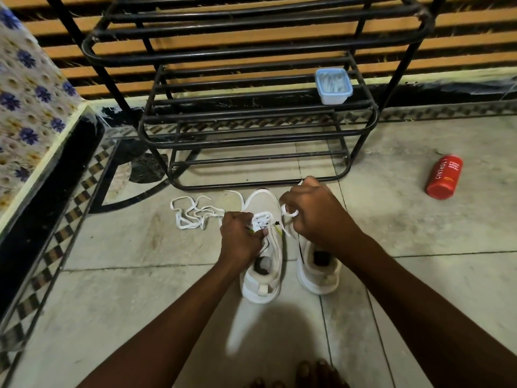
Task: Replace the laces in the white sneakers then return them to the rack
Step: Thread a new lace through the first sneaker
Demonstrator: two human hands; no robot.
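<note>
Seemingly midway through the job, a person works in front of a black metal rack [251, 130] whose shelves hold only a small blue tub [333, 85]. Two white shoes stand side by side on the tiled floor. The left hand [240, 236] has its fingers curled at the eyelets of the left sneaker [263, 275], pinching the lace criss-crossed there. The right hand [313, 211], fisted, is clamped on a white lace loop [289, 212] above the right sneaker [319, 275], whose eyelets it hides. A loose lace [193, 214] lies tangled beside them. Lacing looks unfinished, and racking both shoes remains.
</note>
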